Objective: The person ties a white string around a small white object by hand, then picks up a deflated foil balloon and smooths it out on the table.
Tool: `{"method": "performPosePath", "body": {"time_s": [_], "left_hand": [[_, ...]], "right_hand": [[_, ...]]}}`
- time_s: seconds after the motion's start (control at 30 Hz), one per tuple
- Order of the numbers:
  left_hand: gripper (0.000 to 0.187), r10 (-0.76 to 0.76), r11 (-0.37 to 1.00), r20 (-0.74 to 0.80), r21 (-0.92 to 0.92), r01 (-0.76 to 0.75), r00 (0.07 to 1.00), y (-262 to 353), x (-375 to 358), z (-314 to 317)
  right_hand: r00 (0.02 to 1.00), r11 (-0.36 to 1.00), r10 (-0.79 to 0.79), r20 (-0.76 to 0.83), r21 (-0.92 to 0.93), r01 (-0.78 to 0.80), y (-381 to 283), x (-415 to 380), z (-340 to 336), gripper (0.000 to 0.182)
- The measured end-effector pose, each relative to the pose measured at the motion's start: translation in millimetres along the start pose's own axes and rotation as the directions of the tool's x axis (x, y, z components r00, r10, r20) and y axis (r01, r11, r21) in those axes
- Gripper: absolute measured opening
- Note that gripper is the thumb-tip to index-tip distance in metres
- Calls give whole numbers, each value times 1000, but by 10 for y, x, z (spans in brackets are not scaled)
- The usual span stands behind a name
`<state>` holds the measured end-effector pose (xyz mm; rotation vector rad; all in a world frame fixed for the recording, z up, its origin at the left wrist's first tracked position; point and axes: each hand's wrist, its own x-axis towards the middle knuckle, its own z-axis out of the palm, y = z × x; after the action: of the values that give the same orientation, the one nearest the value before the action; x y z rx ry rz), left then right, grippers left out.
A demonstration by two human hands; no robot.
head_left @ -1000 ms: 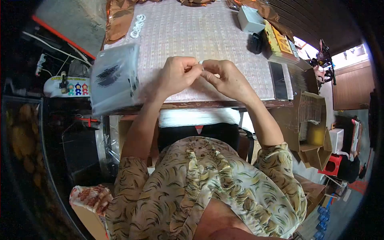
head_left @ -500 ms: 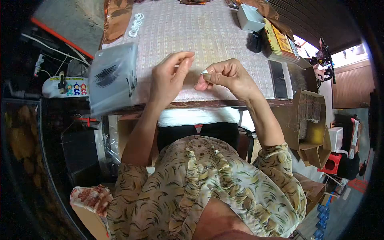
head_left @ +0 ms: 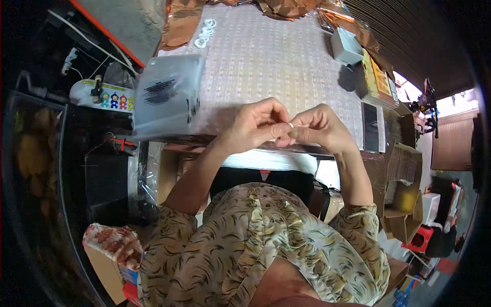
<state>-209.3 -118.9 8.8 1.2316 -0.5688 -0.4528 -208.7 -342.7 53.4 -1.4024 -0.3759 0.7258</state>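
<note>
My right hand [head_left: 327,128] pinches a small white piece [head_left: 291,125] between thumb and fingertips; its exact kind is too small to tell. My left hand [head_left: 258,125] has come up against it, thumb and fingers closed together at the same piece. Whether the left fingertips grip the piece or something thin on it, I cannot make out. Both hands are just above the front edge of the cloth-covered table [head_left: 276,66]. Left of them lies a stack of clear plastic bags [head_left: 171,120] with black print. Several white rings [head_left: 204,35] lie in a row farther back.
A white box [head_left: 347,46], a black object [head_left: 348,78] and a yellow-orange stack of boxes [head_left: 377,79] stand at the right. A dark flat panel [head_left: 370,125] lies on the right edge. Brown wrapping [head_left: 183,23] lies at the back left. An open carton [head_left: 401,179] stands right of the table.
My left hand, apart and loosely open before, has moved right and closed its fingertips at the white piece in my right hand. The view has shifted, so the table appears lower and farther right.
</note>
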Motion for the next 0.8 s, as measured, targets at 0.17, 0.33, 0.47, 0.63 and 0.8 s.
{"method": "performPosePath", "body": {"time_s": [0.17, 0.33, 0.47, 0.63, 0.8], "left_hand": [[11, 56, 998, -11, 22, -56, 998, -85, -49, 95], [10, 218, 972, -83, 103, -210, 972, -173, -52, 156], [13, -23, 999, -58, -50, 20, 998, 34, -113, 102], [13, -71, 993, -53, 93, 76, 996, -14, -100, -3], [16, 236, 874, 139, 402, -273, 962, 7, -6, -27]], "right_hand": [[1000, 998, 14, 22, 67, -15, -24, -39, -2, 17], [999, 999, 31, 16, 19, -31, -50, -38, -3, 15], [996, 994, 84, -5, -72, -84, -88, -35, -61, 13], [992, 991, 104, 71, -95, -97, -100, -5, -54, 12], [981, 995, 97, 169, -21, -95, -93, -30, -87, 13]]}}
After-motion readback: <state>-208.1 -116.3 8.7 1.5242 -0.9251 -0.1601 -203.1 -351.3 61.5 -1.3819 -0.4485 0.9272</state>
